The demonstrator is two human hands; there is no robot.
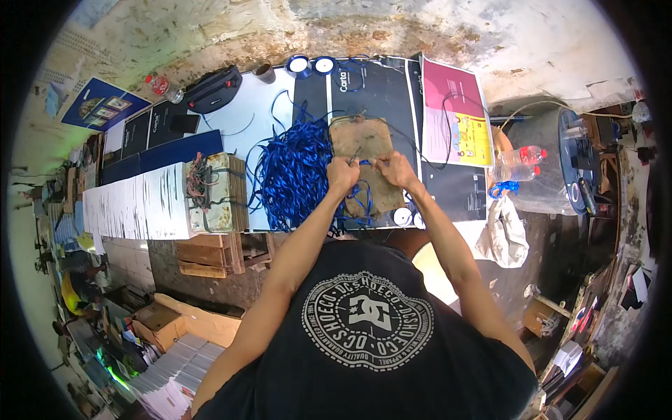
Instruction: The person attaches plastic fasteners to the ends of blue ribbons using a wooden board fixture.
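Note:
Over a worn brown board (360,136) on the table, my left hand (344,173) is closed, with a thin dark tool showing at its fingers. Close beside it on the right, my right hand (395,170) pinches a blue ribbon (365,162) that runs between the two hands. A large heap of blue ribbon pieces (290,171) lies directly left of the board. More ribbon hangs in loops over the board's lower part. White-faced spools (402,216) sit by the board's lower right corner.
Blue ribbon spools (299,66), a brown cup (265,73) and a black case (213,89) stand along the back. A long row of white stacked sheets (140,203) lies left. Plastic bottles (521,164) and a pink and yellow poster (458,115) are right. A person (72,294) is far left.

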